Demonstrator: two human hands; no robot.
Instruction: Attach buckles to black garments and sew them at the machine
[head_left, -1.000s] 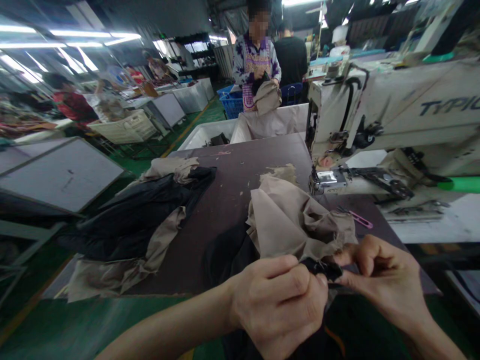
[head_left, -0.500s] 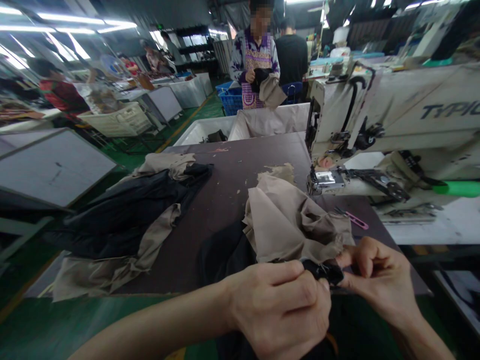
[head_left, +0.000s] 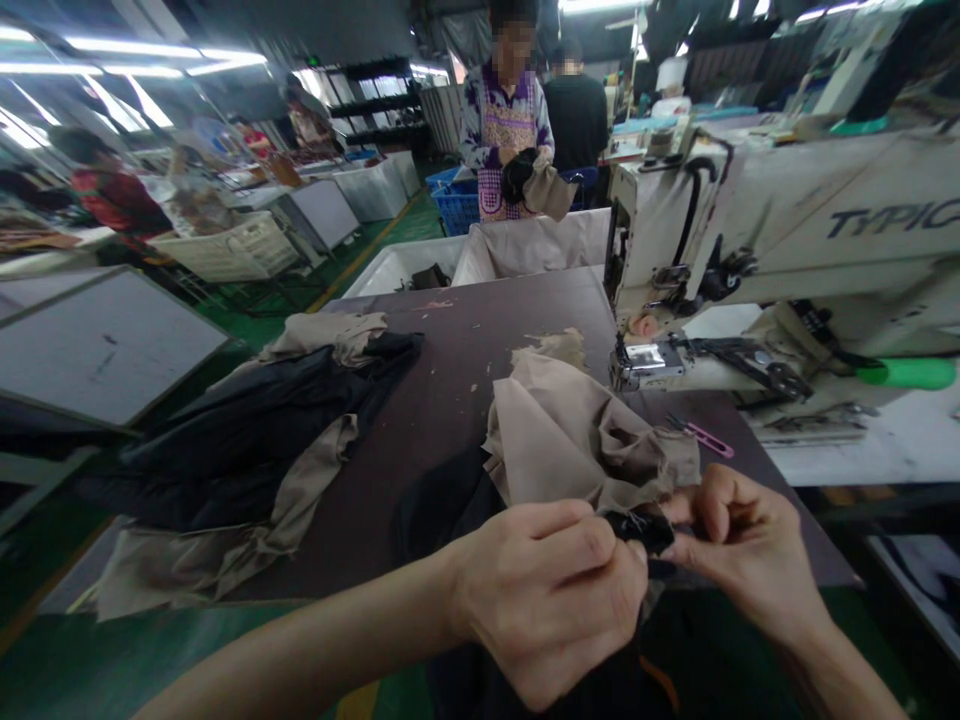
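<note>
Black fabric (head_left: 637, 530) is pinched firmly between my left hand (head_left: 544, 605) and right hand (head_left: 739, 550), lifting its small fold clear of the bunched beige cloth (head_left: 577, 440).

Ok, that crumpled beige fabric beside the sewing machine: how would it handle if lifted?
The beige fabric looks floppy, lying in soft folds on the dark tabletop. It is probably light, since it holds no firm shape. Its frayed edge near the right hand may shed threads.
</note>
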